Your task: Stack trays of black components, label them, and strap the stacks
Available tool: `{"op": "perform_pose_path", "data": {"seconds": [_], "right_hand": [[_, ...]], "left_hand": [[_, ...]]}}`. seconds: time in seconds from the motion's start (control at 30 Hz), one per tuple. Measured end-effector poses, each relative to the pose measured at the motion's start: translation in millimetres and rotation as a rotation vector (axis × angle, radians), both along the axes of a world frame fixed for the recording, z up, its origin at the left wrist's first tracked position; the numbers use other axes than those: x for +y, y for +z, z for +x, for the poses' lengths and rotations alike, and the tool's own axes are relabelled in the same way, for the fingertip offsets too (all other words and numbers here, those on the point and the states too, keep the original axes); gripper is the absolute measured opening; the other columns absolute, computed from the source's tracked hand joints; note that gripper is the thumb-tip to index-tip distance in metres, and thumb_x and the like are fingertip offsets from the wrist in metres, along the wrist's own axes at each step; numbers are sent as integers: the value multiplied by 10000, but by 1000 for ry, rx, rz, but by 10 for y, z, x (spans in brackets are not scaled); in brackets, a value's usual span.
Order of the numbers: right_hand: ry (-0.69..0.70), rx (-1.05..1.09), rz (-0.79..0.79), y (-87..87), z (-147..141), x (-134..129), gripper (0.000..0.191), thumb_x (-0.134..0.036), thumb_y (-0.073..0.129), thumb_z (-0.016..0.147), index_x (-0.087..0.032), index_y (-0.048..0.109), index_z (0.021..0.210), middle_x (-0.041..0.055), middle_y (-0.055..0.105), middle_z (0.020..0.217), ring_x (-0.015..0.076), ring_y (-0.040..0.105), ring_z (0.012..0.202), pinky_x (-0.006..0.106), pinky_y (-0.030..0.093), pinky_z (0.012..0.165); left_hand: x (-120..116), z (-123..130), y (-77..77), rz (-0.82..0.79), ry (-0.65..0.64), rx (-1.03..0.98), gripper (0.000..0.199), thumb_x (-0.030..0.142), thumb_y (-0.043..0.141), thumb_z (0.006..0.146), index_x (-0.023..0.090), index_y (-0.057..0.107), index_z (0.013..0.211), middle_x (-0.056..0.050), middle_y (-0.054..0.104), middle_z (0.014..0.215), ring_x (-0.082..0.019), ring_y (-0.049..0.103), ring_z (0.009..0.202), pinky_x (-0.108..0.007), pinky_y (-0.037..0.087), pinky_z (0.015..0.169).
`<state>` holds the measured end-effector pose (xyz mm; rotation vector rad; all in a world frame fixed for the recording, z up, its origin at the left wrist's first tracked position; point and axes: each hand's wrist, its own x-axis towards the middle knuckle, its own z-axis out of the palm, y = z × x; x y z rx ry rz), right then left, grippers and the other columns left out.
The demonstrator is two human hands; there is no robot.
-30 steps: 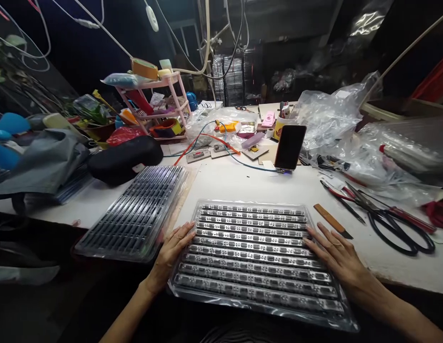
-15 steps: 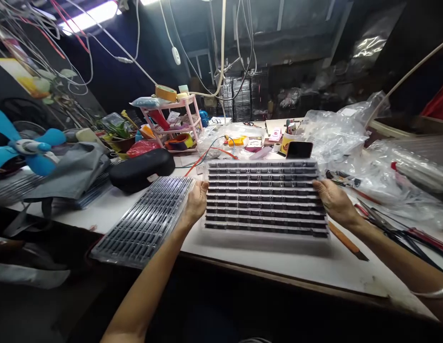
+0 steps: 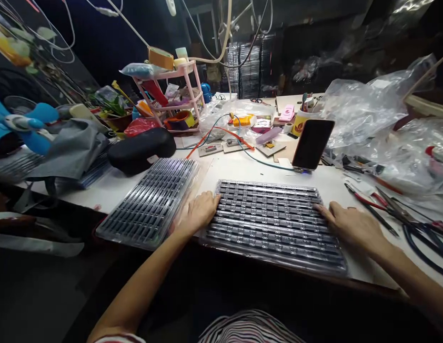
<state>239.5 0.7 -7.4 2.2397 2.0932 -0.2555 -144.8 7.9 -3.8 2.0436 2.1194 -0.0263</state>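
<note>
A clear plastic tray with rows of small dark parts lies flat on the white table, its near side at the table's front edge. My left hand grips its left edge, with the fingertips on the rim. At the opposite edge my right hand holds the tray's right side between thumb and fingers. To the left, close beside my left wrist, lies a similar filled plastic tray, set at an angle. The undersides of both trays are hidden.
Behind the tray a phone stands upright. Pliers and scissors lie on the right, below heaped plastic bags. A black case and a pink rack stand back left.
The tray has come down from a tilted, raised position to lie flat on the table, with both hands still at its sides. The view has tipped downward.
</note>
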Motion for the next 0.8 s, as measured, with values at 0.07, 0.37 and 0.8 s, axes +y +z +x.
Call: {"op": "perform_pose_path", "data": {"seconds": [0.07, 0.37, 0.8], "right_hand": [[-25, 124, 77, -96, 58, -251, 646, -668, 226, 858, -187, 546, 1146, 117, 611, 891, 264, 604, 689, 403, 471, 605], [59, 231, 542, -416, -270, -736, 477, -419, 255, 950, -220, 453, 1336, 115, 518, 1312, 316, 499, 1170, 558, 415, 900], [-82, 706, 546, 80, -566, -837, 501, -429, 377, 919, -240, 418, 1382, 53, 438, 1406, 267, 356, 1318, 482, 301, 1103]], "left_hand": [[-247, -24, -80, 118, -11, -23, 469, 464, 283, 939, 152, 531, 1187, -115, 598, 1025, -242, 560, 944, -366, 431, 827], [-481, -28, -435, 394, 86, -296, 411, 400, 414, 909, 226, 541, 1258, -101, 540, 1172, -275, 476, 1041, -481, 397, 923], [-540, -102, -59, 460, 247, -1212, 460, 404, 535, 861, 278, 508, 1303, -32, 649, 1065, -165, 598, 972, -337, 475, 909]]}}
